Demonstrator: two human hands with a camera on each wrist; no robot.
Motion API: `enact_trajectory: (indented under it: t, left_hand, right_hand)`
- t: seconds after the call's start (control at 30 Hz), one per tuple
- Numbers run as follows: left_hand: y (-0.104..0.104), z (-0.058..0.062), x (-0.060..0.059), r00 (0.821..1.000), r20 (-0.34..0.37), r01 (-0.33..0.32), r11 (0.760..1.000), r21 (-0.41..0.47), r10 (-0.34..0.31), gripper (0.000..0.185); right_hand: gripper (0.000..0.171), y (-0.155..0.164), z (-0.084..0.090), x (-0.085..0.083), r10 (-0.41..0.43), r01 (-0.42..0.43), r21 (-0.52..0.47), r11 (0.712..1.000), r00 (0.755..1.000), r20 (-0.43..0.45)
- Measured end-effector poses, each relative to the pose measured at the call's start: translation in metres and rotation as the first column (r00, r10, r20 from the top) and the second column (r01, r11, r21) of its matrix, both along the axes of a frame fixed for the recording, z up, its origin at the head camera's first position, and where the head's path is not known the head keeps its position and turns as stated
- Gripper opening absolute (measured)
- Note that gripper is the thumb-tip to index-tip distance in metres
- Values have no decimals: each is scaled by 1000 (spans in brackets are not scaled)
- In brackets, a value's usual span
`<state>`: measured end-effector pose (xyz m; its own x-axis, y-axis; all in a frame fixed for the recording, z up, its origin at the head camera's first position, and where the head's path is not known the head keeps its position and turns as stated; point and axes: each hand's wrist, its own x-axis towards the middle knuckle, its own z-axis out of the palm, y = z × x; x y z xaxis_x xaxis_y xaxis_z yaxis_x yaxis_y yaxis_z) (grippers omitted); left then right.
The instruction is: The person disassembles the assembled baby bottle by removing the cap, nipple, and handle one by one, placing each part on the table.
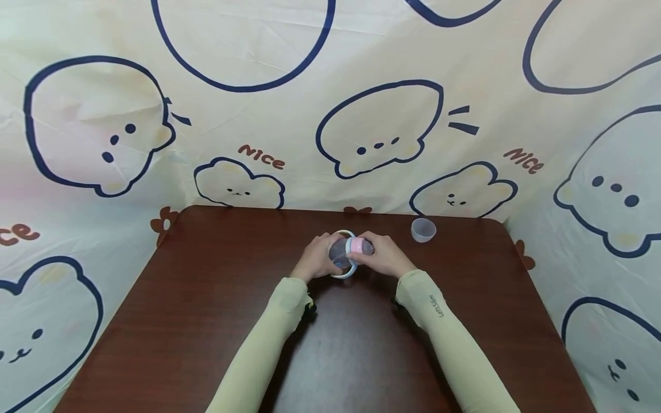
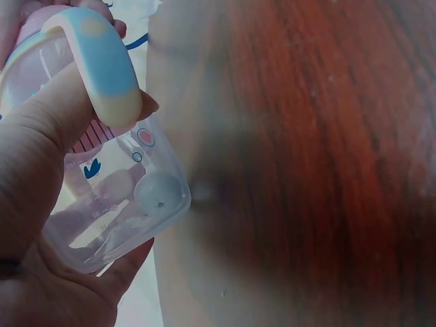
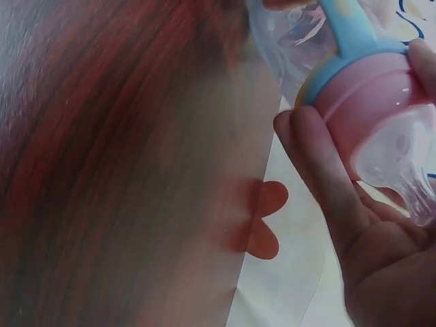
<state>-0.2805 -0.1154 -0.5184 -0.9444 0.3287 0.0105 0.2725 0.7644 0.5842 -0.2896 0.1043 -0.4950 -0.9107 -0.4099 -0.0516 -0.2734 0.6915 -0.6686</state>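
Note:
A clear baby bottle (image 2: 129,204) with printed markings lies tilted on its side between my two hands, above the table. My left hand (image 1: 317,258) grips the bottle's body, with the thumb passing by one blue and cream handle (image 2: 109,68). At the other end, my right hand (image 1: 384,255) holds the pink collar (image 3: 368,95) between thumb and fingers. A clear nipple (image 3: 398,153) sticks out of the collar towards the right palm. Inside the bottle, near its base, a grey ball (image 2: 160,194) shows through the wall.
A small clear cup (image 1: 423,230) stands near the back right of the dark brown table (image 1: 206,321). Behind the table and at both sides hangs a pale sheet (image 1: 289,126) with cartoon bear outlines.

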Motion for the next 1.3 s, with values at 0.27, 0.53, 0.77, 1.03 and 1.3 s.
enact_trajectory:
  t: [0.27, 0.53, 0.77, 1.03, 1.3]
  left_hand:
    - [0, 1, -1, 1000, -10, 16, 1000, -11, -16, 80]
    - [2, 4, -3, 1000, 12, 18, 1000, -9, -18, 81]
    - [1, 3, -3, 1000, 4, 27, 999, -35, -27, 81]
    - [-1, 3, -4, 998, 31, 56, 998, -14, -56, 81]
    - [-9, -1, -7, 997, 41, 58, 996, 65, -61, 79]
  right_hand:
    - [63, 2, -4, 1, 69, -68, 20, 997, 997, -41]
    - [62, 4, -6, 1, 90, -89, 17, 996, 993, -80]
    - [59, 2, -6, 3, 114, -112, 19, 994, 987, -115]
    - [63, 3, -10, 6, 125, -119, 46, 992, 983, -138]
    - [67, 1, 2, 6, 249, -229, 112, 967, 945, -215]
